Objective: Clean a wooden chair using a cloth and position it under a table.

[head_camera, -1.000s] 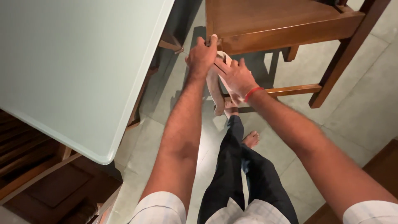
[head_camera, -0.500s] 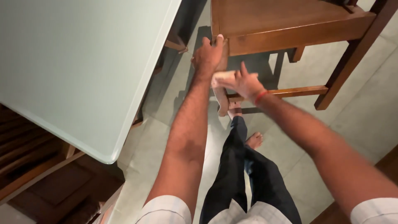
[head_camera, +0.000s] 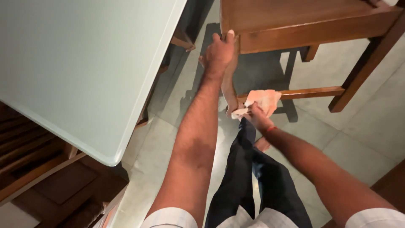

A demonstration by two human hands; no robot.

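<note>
— Since the earlier frame, the cloth [head_camera: 262, 101] has been carried down from just under the seat corner to the low crossbar [head_camera: 312, 91] of the wooden chair [head_camera: 295, 19]; the right hand [head_camera: 258, 117] has been lowered with it.

— And how is the cloth held?

— It is pinched at its lower edge by the right hand's fingers, which are closed on it. Most of the pale, crumpled fabric is spread above and beyond the fingertips, pressed against the near end of the crossbar, just beside the front chair leg [head_camera: 229, 90]. A small corner is seen hanging to the left of the fingers.

— What is done by the left hand?

— The left hand [head_camera: 219, 52] is kept at the front corner of the seat, its fingers wrapped around the top of that leg and clamped on the wood.

— Anything else nearby?

— A pale green glass worktop [head_camera: 76, 67] is seen at the left, well apart from the cloth. Dark trousers [head_camera: 247, 169] and a bare foot [head_camera: 262, 145] are seen below the right wrist, on the tiled floor [head_camera: 363, 126].
</note>
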